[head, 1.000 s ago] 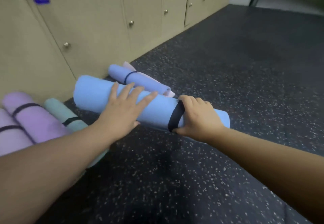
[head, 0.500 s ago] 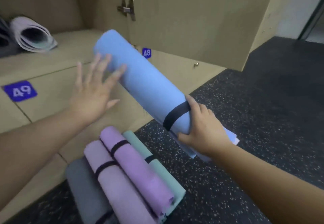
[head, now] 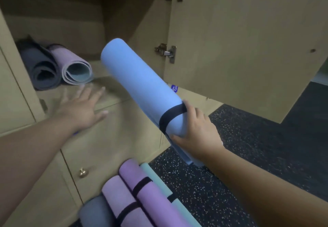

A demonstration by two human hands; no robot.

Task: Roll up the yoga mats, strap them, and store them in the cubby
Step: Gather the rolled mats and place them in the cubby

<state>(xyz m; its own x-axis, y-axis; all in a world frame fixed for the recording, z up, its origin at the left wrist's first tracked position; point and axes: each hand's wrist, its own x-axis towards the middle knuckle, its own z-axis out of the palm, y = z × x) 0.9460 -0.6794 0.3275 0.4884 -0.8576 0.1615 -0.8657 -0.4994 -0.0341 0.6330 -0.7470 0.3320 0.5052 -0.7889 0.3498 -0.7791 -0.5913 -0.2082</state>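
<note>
In right hand (head: 197, 130): smooth blue cylindrical mat (head: 140, 86).

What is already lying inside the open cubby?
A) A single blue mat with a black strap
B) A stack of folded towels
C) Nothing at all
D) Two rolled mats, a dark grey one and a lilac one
D: a dark grey rolled mat and a lilac rolled mat lie side by side in the open cubby, while the blue mat is held outside it in the right hand.

Light blue mat (head: 142, 88), black strap (head: 173, 115), speckled black floor (head: 248, 146), tan cubby (head: 113, 100)
</note>
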